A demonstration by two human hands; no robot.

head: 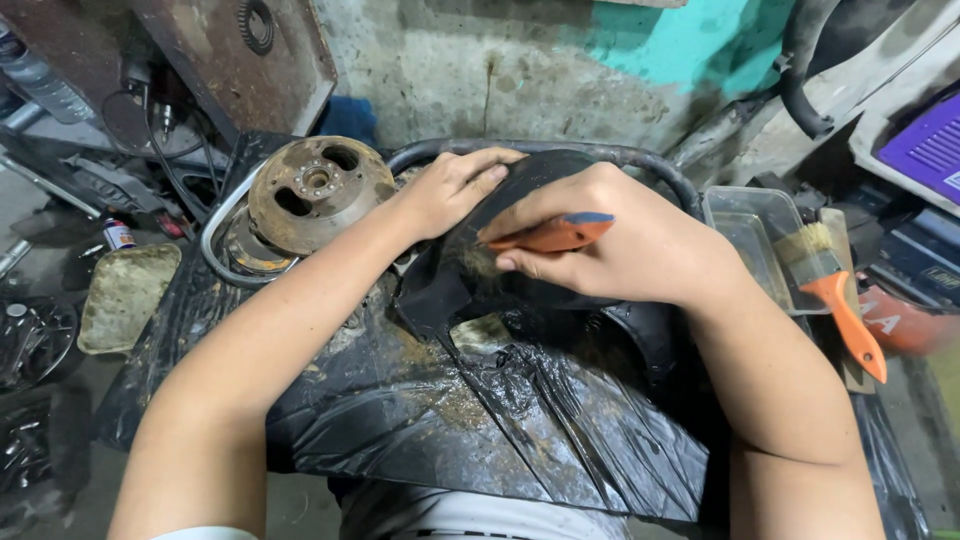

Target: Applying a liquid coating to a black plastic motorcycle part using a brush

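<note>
Orange-handled brush (548, 235) lay sideways, pinched in the right hand (620, 245), bristles leftward on the black cover (470, 285); left hand (450, 190) pressed flat atop it.

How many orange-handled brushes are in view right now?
2. One brush is in the right hand, against the black part. The other brush lies at right by the clear tray. More may be hidden.

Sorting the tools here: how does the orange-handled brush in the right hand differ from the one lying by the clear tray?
The held brush is gripped in the right hand, bristles against the black part; the spare brush lies loose beside the clear tray. The held brush's handle is mostly covered; the spare's shows fully, with pale bristles plain. Both have orange handles.
</note>
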